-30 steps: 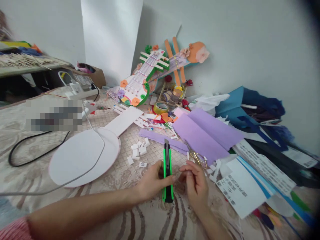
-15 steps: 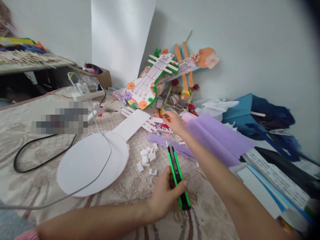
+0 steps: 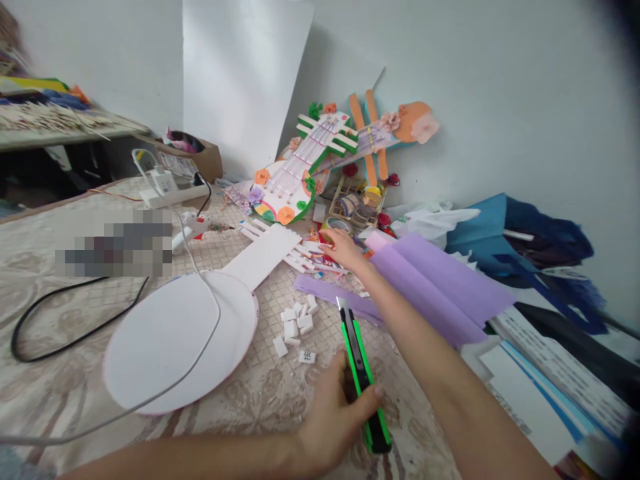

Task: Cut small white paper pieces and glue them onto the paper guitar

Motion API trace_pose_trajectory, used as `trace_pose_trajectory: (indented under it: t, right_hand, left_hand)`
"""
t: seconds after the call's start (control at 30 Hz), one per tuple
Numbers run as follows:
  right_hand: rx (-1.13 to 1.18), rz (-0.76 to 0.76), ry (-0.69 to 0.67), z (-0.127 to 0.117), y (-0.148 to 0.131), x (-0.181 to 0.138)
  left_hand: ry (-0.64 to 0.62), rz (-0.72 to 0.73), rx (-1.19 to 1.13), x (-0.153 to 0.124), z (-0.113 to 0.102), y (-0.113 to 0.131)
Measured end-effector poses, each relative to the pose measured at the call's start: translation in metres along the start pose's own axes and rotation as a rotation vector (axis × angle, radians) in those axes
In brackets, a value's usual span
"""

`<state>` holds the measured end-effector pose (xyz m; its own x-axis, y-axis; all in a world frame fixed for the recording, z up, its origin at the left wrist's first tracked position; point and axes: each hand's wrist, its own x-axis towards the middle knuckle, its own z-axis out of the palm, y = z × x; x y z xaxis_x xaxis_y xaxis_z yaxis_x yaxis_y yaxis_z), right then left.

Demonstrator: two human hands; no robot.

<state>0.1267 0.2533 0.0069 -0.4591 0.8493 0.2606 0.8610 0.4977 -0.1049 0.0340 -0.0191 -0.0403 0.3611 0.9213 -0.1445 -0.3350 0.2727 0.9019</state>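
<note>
In my left hand (image 3: 336,407), at the lower middle, is a green and black utility knife (image 3: 361,373), its short blade pointing away from me. My right hand (image 3: 345,248) reaches over a pile of white strips and colourful scraps (image 3: 310,259), fingers apart, beside a roll of tape (image 3: 338,225). Between the hands lies a folded purple strip (image 3: 340,298). Several small white foam blocks (image 3: 291,328) sit left of the knife, and one nearby piece (image 3: 307,357) bears a printed character. Farther left lies a white cutout (image 3: 185,340) with a round body and a straight neck.
A grey cable (image 3: 213,327) crosses the cutout. Left of it are a white glue gun (image 3: 186,233) and a power strip (image 3: 173,195). Flower-decorated model instruments (image 3: 295,170) lean at the back. Purple sheets (image 3: 435,287) and a blue bag (image 3: 480,223) lie on the right.
The view has shifted slightly, and the knife in my left hand appears a little lower. My right hand stays over the scraps, its fingers more spread.
</note>
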Motion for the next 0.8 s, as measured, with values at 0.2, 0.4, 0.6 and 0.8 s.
trace_pose_trajectory:
  t: [0.2,0.4,0.6,0.8]
  right_hand:
    - [-0.149,0.290,0.018,-0.031,0.038,0.003]
    - [-0.125,0.426,-0.104,-0.016,0.060,0.000]
    - [0.144,0.437,0.002,-0.026,0.078,0.005]
    - [0.518,0.350,0.137,-0.053,0.085,0.004]
  left_hand:
    - [0.025,0.013,0.024,0.007,-0.003,0.003]
    - [0.011,-0.011,0.037,0.006,-0.002,0.005]
    - [0.014,-0.013,0.031,0.005,-0.002,0.007]
    - [0.012,-0.024,0.034,0.005,-0.002,0.007]
